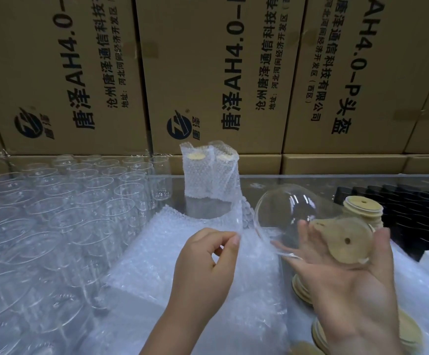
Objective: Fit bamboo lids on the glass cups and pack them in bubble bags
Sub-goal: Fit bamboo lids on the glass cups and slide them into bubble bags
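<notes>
Right hand (346,272) at five o'clock, fingers wrapped round the clear glass cup (292,208), which lies sideways, its round bamboo lid (341,242) fitted. Left hand (205,257) at six pinches the transparent bubble bag (246,252). At twelve, two bagged cups (208,172) stand on the desk (272,183).

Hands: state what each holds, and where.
The left hand pinches the bubble bag by its edge; the right hand grips the glass cup at its bamboo lid end.

Two bagged cups (209,172), one unbagged lidded cup (292,219), dozens of empty glasses (80,201)
</notes>
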